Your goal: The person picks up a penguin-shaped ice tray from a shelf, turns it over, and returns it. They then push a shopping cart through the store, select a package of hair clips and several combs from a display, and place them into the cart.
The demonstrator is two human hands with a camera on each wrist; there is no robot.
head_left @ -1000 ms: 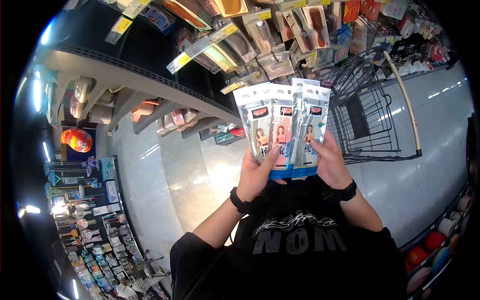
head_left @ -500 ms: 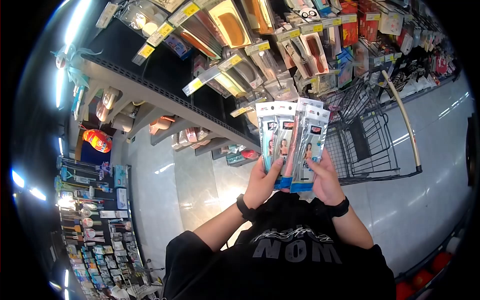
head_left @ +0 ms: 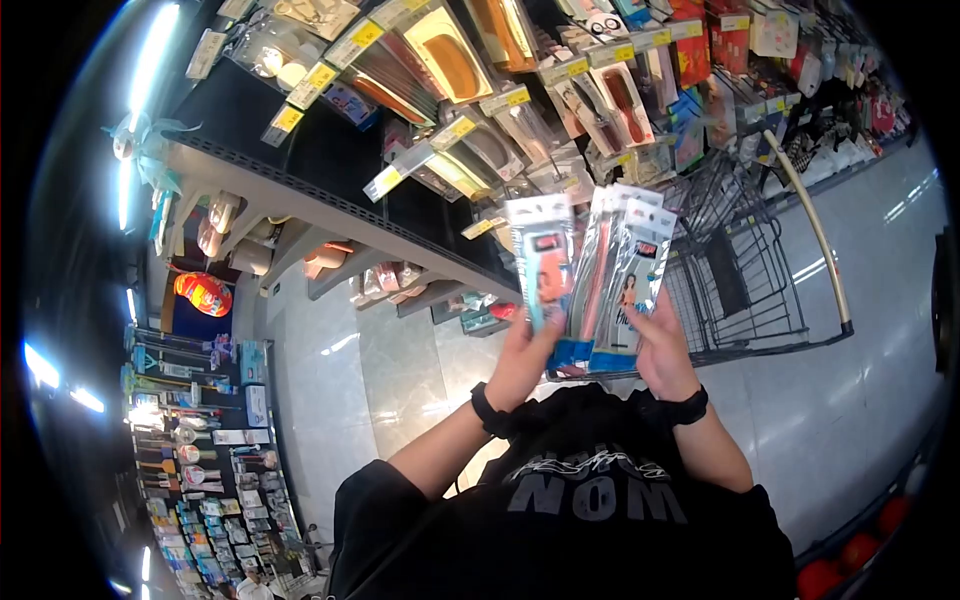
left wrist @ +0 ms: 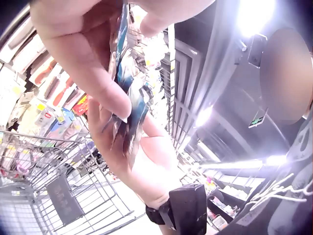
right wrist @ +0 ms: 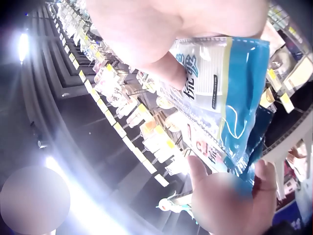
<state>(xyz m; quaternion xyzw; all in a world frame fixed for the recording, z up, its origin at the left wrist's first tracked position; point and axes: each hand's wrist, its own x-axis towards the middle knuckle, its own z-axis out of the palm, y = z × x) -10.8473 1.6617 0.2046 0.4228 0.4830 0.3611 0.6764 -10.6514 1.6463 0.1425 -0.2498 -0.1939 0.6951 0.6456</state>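
Several flat comb packets with clear fronts and blue bottom bands are held upright before the chest. My left hand grips the lower end of the left packet, blurred in the head view, its thumb on the front. With thumb in front, my right hand pinches the right-hand comb packet. A packet with a pinkish comb stands just behind that one. In the right wrist view, the blue band of a packet shows between the two hands. Seen edge-on, the packets overlap in the left wrist view.
A wire shopping cart stands right of the hands. Ahead, a rack of hanging combs and brushes carries yellow price tags. A grey shelf edge runs along the left, and further goods hang on a far display.
The packets first stood fanned close together. The left packet has since moved apart from the right-hand ones, leaving a gap at the top. The head view has also shifted.
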